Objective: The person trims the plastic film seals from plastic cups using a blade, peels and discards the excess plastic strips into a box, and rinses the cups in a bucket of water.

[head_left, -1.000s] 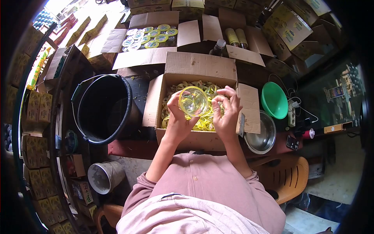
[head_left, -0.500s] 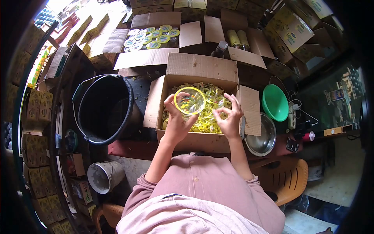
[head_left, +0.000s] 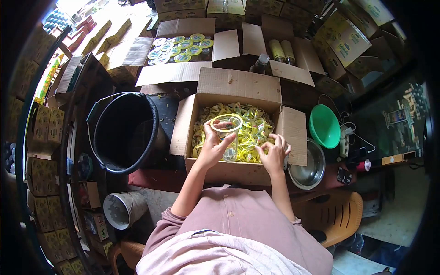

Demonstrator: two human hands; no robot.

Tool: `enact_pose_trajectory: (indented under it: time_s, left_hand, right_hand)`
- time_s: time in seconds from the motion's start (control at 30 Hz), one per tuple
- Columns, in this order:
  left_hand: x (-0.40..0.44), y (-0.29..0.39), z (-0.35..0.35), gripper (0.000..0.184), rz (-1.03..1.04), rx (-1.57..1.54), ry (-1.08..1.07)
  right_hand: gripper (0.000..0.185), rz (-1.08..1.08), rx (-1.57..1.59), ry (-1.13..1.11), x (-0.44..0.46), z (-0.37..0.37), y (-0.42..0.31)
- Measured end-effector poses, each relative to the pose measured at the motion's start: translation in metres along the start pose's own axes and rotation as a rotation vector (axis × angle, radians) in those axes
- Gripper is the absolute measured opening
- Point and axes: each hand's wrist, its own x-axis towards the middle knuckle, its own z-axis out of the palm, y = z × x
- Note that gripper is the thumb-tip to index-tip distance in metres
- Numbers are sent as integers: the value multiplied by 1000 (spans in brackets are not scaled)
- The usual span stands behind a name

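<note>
While a buttoned mauve shirt (head_left: 229, 215) is filling the foreground, the person's left hand (head_left: 212, 150) is wrapping fingers and thumb around a clear plastic cup (head_left: 231, 152), yellow-rimmed and roughly upright, above the near part of a cardboard box (head_left: 229, 173). The right hand (head_left: 275, 154) is hovering beside the cup, fingers partly curled, thumb and forefinger close together; whether it is pinching anything, I cannot tell. Yellow strips (head_left: 250, 124) are filling the box. To its right, a metal bowl (head_left: 308, 173) and a green bowl (head_left: 324, 126) are sitting; to its left, a black bucket (head_left: 160, 140). Beyond, a bottle (head_left: 260, 64) is standing near a carton (head_left: 293, 73) holding two cylindrical containers (head_left: 277, 51).
</note>
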Motion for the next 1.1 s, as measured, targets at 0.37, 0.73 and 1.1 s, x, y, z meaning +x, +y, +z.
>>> enact_pose_trajectory:
  time_s: [0.37,0.73,1.1]
  left_hand:
    - [8,-9,1,42,-227,-278,-1]
    - [22,-20,1,30,-153,-907,148]
    - [-20,25,-45,26,-233,-276,-324]
  right_hand:
    - [20,62,883,-3,13,6,0]
    - [47,58,1305,-322,20,-17,-45]
    - [41,73,1436,-238,76,-4,-70]
